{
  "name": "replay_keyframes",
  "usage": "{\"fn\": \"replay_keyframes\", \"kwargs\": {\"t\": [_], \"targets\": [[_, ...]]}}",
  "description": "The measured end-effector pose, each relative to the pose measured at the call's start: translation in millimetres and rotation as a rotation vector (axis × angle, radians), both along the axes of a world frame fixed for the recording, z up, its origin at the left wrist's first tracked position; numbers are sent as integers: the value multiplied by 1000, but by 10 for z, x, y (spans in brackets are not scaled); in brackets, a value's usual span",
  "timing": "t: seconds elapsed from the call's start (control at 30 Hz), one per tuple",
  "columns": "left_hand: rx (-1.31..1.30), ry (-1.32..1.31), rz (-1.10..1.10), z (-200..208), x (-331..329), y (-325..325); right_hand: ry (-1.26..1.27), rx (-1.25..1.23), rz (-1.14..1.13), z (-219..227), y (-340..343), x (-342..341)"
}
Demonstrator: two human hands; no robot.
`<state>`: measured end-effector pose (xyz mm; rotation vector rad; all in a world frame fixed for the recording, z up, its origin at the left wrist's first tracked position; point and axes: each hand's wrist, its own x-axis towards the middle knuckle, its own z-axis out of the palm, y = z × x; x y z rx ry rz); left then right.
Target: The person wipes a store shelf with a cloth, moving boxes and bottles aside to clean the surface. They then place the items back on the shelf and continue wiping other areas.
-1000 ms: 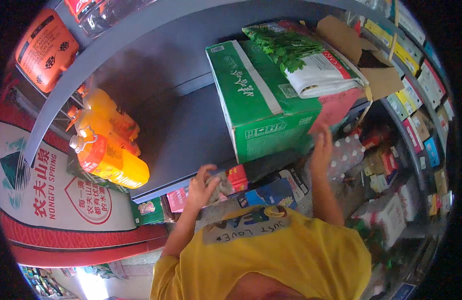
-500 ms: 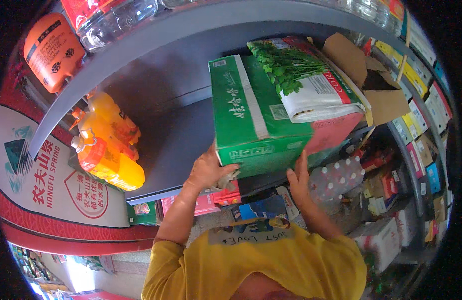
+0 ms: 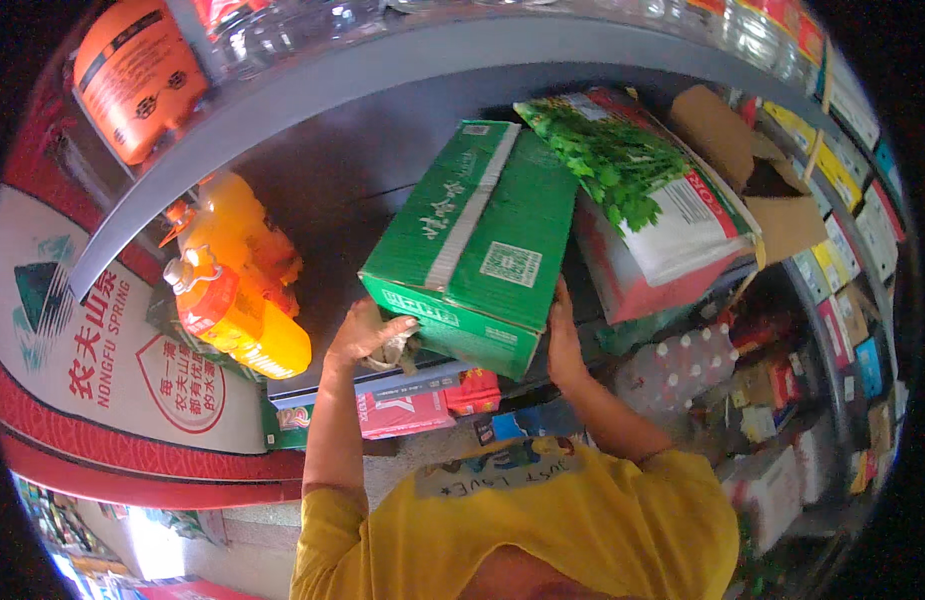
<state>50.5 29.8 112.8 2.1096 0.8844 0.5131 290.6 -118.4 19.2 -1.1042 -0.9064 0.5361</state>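
One green box [image 3: 472,225], held across its width: left hand [image 3: 365,334] at its near left corner, also clutching rag [image 3: 395,352]; right hand [image 3: 563,340] on its right side, near end. Most of it extends far, over shelf [image 3: 334,265]; bottles [image 3: 244,320] left, greens [image 3: 620,172] right.

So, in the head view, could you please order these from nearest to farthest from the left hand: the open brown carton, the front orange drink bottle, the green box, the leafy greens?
From the left hand:
1. Green box: touching it, just right.
2. Front orange drink bottle: left side.
3. Leafy greens: right, past the box.
4. Open brown carton: farther right, beyond the greens.
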Motion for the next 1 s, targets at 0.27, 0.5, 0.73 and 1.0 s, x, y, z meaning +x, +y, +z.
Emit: {"fn": "replay_keyframes", "kwargs": {"t": [0.27,0.5,0.73,1.0], "targets": [[219,-62,109,-140,-294,-430,755,71,308,-215,231,-243],[231,-176,488,-346,-670,-849,400,-184,531,-537,622,-395],[317,-228,673,-381,-806,-598,524,-144,580,-482,1124,-686],[342,-251,703,-607,-905,-182,434,35,614,7,1544,-855]]}}
